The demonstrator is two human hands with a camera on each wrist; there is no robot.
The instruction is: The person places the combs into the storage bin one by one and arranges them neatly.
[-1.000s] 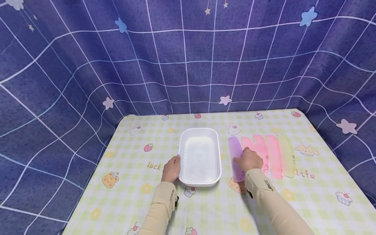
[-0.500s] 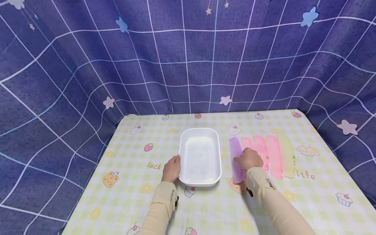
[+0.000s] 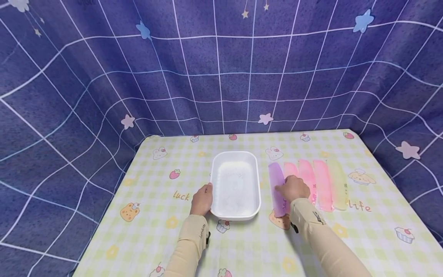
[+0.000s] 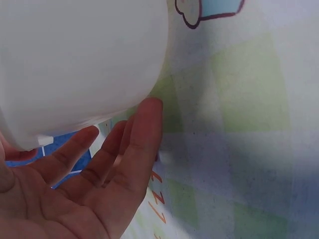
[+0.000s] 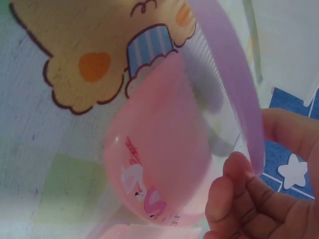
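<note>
A white plastic tray (image 3: 235, 186) sits mid-table. My left hand (image 3: 202, 199) holds its left side; in the left wrist view, thumb at the rim and fingers (image 4: 142, 142) along the outer wall. My right hand (image 3: 294, 188) pinches a purple comb (image 3: 275, 175) between thumb and fingers. The right wrist view shows this purple comb (image 5: 237, 74) tilted on edge, over a pink comb (image 5: 159, 144) with a printed bird picture. That pink comb (image 3: 290, 168) is partly covered by the right hand in the head view.
Right of the hand lie two more pink combs, one nearer (image 3: 306, 171) and one farther (image 3: 322, 177), then a pale green comb (image 3: 337, 181). A checked cloth (image 3: 149, 238) covers the table. A blue curtain (image 3: 194, 84) hangs behind and at both sides.
The purple comb has tilted slightly and its near end has shifted a little toward me in the right hand. The left hand and tray stay in place.
</note>
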